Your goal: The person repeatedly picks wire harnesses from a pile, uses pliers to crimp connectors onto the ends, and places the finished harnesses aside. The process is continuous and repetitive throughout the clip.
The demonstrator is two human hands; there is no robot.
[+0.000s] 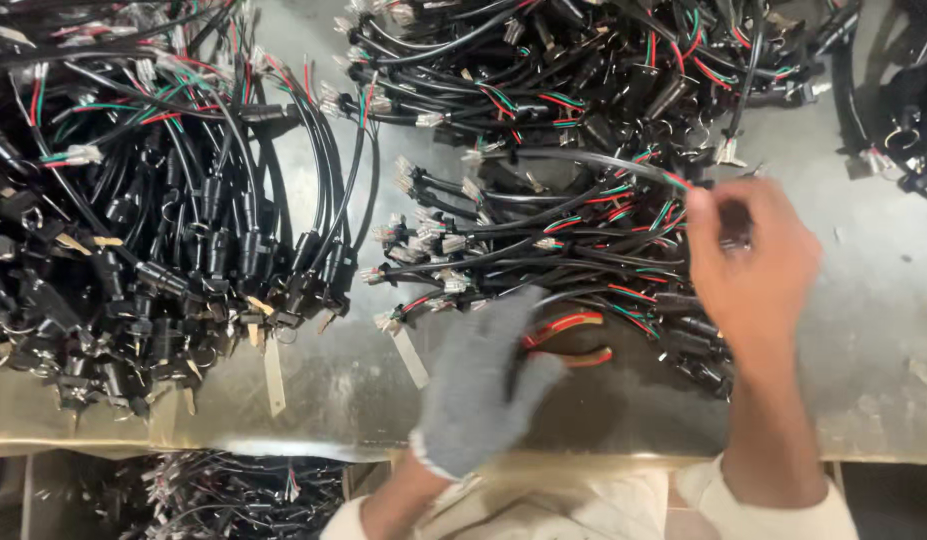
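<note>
The gloved left hand closes around red-handled pliers low on the metal tabletop. The bare right hand pinches a black cable arching from the middle wire pile. A larger harness pile lies well left.

Counter filling nearly whole view, grey metal sheet, dull and scuffed, light glaring softly off bare patches. Front edge running left to right, worn and bending downward. Upper middle strip of bare metal showing between cluttered areas. Below edge, dark space opening under counter; lower shelf or bin sitting there in shadow, brownish upright divider standing at its left. Walls, windows, floor not showing. Lighting looking even, coming from overhead.
</note>
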